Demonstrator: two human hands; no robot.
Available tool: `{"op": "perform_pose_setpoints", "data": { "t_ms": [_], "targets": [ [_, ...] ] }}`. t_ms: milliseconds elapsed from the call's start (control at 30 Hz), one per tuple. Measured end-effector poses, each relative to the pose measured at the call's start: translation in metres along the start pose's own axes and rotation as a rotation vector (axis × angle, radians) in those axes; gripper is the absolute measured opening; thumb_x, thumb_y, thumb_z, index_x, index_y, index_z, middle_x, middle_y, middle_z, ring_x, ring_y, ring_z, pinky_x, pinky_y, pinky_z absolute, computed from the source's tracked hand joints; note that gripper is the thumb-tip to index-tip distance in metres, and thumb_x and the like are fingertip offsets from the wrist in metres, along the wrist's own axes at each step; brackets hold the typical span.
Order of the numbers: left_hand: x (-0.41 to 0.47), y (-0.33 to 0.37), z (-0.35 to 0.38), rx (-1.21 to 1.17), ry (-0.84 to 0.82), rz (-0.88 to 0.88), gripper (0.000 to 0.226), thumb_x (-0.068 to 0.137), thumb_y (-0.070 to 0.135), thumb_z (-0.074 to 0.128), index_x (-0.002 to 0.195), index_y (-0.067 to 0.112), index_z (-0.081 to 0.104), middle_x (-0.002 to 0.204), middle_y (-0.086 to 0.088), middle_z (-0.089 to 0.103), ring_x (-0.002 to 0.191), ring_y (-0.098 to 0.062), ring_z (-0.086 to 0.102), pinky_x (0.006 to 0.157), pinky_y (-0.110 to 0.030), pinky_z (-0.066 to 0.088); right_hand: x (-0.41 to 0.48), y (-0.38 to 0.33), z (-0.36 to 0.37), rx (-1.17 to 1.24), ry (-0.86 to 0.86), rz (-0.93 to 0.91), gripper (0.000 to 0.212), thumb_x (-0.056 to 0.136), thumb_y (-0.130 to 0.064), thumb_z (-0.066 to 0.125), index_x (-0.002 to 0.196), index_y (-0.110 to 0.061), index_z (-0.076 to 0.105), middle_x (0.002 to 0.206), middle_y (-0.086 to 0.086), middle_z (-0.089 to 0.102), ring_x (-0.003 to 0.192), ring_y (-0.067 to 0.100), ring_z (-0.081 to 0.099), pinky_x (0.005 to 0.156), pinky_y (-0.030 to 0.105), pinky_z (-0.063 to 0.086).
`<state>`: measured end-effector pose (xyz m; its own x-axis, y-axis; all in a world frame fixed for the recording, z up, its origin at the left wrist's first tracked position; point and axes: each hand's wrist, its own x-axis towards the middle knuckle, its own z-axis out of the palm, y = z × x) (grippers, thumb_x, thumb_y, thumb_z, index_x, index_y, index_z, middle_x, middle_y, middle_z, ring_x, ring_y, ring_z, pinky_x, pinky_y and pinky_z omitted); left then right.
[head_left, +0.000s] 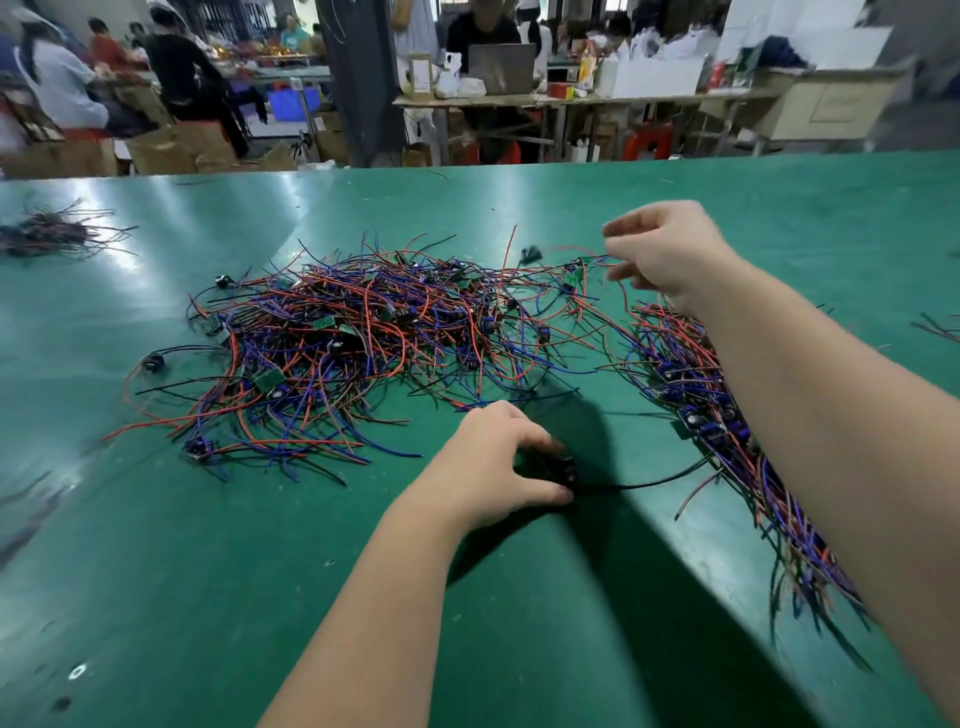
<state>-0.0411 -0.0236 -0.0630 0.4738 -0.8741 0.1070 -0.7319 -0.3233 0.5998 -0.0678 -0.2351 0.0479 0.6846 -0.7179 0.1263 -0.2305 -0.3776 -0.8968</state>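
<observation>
on the green surface (156, 571), near its far left edge: a small bundle (57, 234) of dark wires, well apart from the rest. mid-surface, toward the far edge: a big tangled heap (337, 343) of red, blue and black wires with little green boards and black parts mixed in, sprawling up to both hands. along the right edge: a combed-out bundle (696, 395) of the same wires, partly hidden under the right forearm. beyond the far edge: other tables, boxes and seated people, out of focus.

left hand (493, 462) low on the surface, just in front of the heap's near fringe, knuckles up. fingers (540, 444) and thumb curled round a small black part (566, 467), mostly hidden by them. black lead (654, 482) running from the part rightward to the combed-out bundle.

right hand (670, 254) over the heap's right end, at the far end of the combed-out bundle. fingers (623, 228) bent in, thumb and forefinger pinching a thin wire (592, 257), blurred, leading left to a green board (571, 280) at the heap's edge. board on the surface or lifted: cannot tell.
</observation>
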Motion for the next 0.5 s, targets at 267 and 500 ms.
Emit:
{"op": "perform_pose_setpoints", "data": {
  "t_ms": [267, 500],
  "targets": [
    [0.002, 0.003, 0.007, 0.059, 0.089, -0.041, 0.021, 0.080, 0.035, 0.073, 0.094, 0.021, 0.063, 0.102, -0.001, 0.057, 0.103, -0.018, 0.050, 0.092, -0.032, 0.040, -0.054, 0.043, 0.009, -0.267, -0.365, -0.010, 0.011, 0.087, -0.014, 0.060, 0.095, -0.017, 0.066, 0.084, 0.004, 0.071, 0.053, 0.009, 0.064, 0.044, 0.018, 0.042],
    [0.003, 0.008, 0.000, -0.019, 0.320, 0.092, 0.034, 0.076, 0.008, 0.073, 0.105, 0.015, 0.059, 0.100, 0.005, 0.052, 0.088, -0.010, 0.049, 0.085, -0.022, 0.041, -0.117, 0.067, 0.024, -0.101, -0.585, -0.036, 0.024, 0.081, -0.031, 0.073, 0.097, -0.015, 0.068, 0.077, 0.008, 0.072, 0.062, 0.012, 0.059, 0.062, 0.026, 0.048]
  ]
}}
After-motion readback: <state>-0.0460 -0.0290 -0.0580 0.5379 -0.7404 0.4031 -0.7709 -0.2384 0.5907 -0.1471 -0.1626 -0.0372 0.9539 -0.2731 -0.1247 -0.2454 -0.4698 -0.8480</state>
